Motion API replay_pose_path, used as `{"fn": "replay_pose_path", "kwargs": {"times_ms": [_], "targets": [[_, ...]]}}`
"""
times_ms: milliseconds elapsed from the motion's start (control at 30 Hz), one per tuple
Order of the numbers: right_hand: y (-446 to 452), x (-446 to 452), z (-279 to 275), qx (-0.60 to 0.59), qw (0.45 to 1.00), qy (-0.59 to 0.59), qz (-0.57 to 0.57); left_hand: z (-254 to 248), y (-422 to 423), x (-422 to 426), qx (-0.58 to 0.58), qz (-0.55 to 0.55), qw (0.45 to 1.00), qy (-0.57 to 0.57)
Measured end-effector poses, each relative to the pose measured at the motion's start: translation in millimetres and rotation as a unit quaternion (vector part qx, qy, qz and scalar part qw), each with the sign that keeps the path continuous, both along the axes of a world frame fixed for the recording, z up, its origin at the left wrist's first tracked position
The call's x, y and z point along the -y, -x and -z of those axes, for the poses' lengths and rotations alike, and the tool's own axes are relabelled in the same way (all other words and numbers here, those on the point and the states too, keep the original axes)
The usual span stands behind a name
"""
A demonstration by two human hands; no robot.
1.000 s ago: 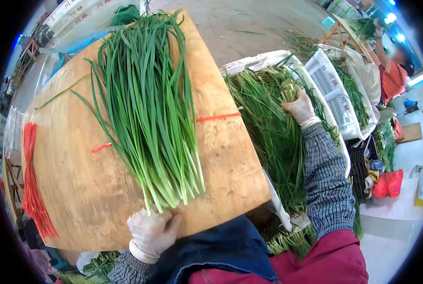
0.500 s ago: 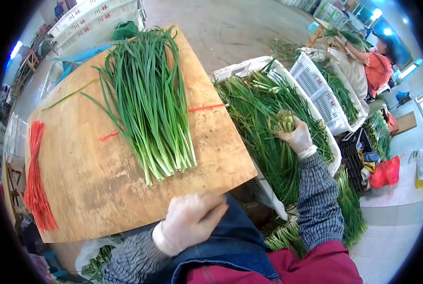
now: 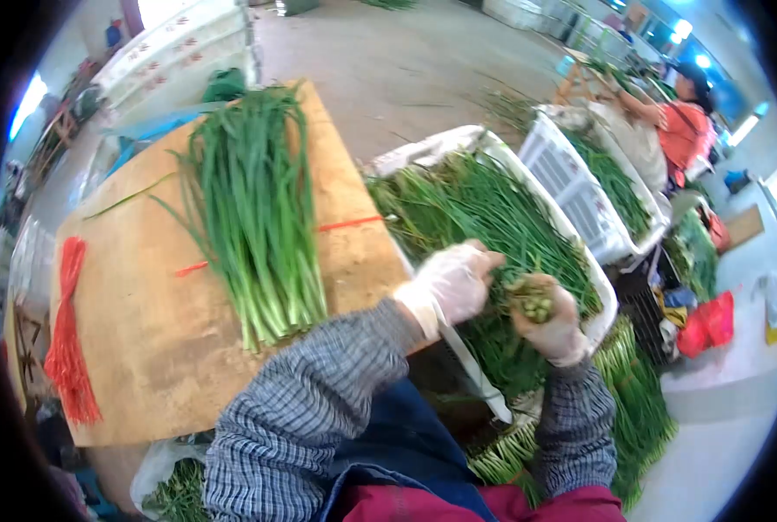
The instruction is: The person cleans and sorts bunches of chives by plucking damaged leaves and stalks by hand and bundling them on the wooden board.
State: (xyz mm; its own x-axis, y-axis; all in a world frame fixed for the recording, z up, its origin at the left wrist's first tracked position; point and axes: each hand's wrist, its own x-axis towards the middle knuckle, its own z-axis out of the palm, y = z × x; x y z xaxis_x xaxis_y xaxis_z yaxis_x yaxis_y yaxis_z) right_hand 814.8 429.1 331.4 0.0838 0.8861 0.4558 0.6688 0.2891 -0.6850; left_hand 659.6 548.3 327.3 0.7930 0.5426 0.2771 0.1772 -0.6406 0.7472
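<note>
My right hand (image 3: 552, 326), in a thin pale glove, is closed around a small bunch of garlic chives (image 3: 538, 306), whose cut stem ends point up toward me. Beside it my gloved left hand (image 3: 453, 283) hangs over the near side of a white crate (image 3: 610, 300) full of loose chives (image 3: 519, 204). Its fingers are curled together; what they hold, if anything, is hidden. A large bundle of chives (image 3: 253, 209) lies on the wooden board (image 3: 145, 348), across a red tie (image 3: 349, 224) that shows on both sides of it.
A hank of red ties (image 3: 71, 335) lies at the board's left edge. More chives (image 3: 636, 409) are piled at my lower right. Another white crate (image 3: 549, 165) stands behind the first. A co-worker (image 3: 688, 130) in orange is at the far right.
My left hand has moved from in front of the board, right and up to the crate. My right hand, still holding the bunch, has dropped lower. The view has shifted slightly.
</note>
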Motion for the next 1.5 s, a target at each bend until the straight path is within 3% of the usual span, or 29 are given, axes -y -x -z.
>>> {"fn": "replay_pose_path", "kwargs": {"times_ms": [67,100,133,200,267,367,433,500,600,700,733,767,800,867,900,967,1033,1133,1233,1267,1333,1400,1467,1500], "targets": [[1,1,-17,-0.09,0.99,0.075,0.073,-5,7,13,0.092,-0.025,0.994,0.052],[7,-1,-34,-0.067,0.991,0.075,0.086,-20,14,18,0.072,-0.007,0.949,0.308],[13,-5,-50,-0.043,0.992,0.072,0.096,-37,23,24,0.065,0.009,0.837,0.543],[10,-18,-55,0.074,0.994,-0.032,0.076,-43,33,33,0.037,0.085,0.78,0.619],[37,-25,-99,0.227,0.968,-0.106,0.003,-54,42,37,0.05,0.163,0.754,0.634],[93,-31,-161,0.407,0.883,-0.224,-0.07,-71,57,39,0.207,0.31,0.69,0.62],[141,-30,-197,0.462,0.829,-0.291,-0.117,-84,81,46,0.348,0.265,0.692,0.574],[185,-29,-223,0.505,0.771,-0.354,-0.159,-102,116,46,0.413,0.262,0.661,0.569],[240,-32,-233,0.483,0.733,-0.414,-0.24,-128,184,49,0.481,0.295,0.575,0.592],[306,-41,-219,0.37,0.68,-0.558,-0.298,-145,260,61,0.505,0.381,0.442,0.636],[328,-42,-211,0.327,0.67,-0.586,-0.317,-147,288,69,0.518,0.367,0.433,0.64],[348,-42,-201,0.279,0.68,-0.588,-0.337,-146,317,80,0.541,0.287,0.491,0.62],[368,-43,-189,0.232,0.69,-0.587,-0.354,-147,341,99,0.58,0.161,0.514,0.612],[406,-42,-153,0.124,0.725,-0.553,-0.392,-118,375,106,0.577,0.364,0.425,0.595],[423,-36,-133,0.079,0.753,-0.506,-0.414,-88,399,116,0.639,0.194,0.519,0.534],[457,-20,-90,0.0,0.781,-0.429,-0.455,-27,446,136,0.671,0.039,0.605,0.427],[479,-1,-51,-0.056,0.797,-0.359,-0.482,25,479,152,0.622,-0.061,0.668,0.404],[496,28,-5,-0.081,0.808,-0.276,-0.514,-8,484,180,0.521,-0.206,0.643,0.522],[492,43,2,-0.102,0.765,-0.18,-0.61,-37,488,194,0.399,-0.327,0.61,0.602],[488,45,-1,-0.107,0.745,-0.126,-0.646,-48,486,201,0.341,-0.393,0.631,0.575],[477,47,1,-0.146,0.728,-0.019,-0.67,-39,492,207,0.314,-0.414,0.687,0.508],[466,39,-11,-0.165,0.744,-0.009,-0.648,-32,498,212,0.297,-0.404,0.705,0.501],[449,36,-12,-0.184,0.817,0.024,-0.546,-35,504,215,0.211,-0.433,0.717,0.504],[442,40,-4,-0.265,0.825,0.149,-0.477,-35,507,217,0.18,-0.444,0.727,0.493]]}}
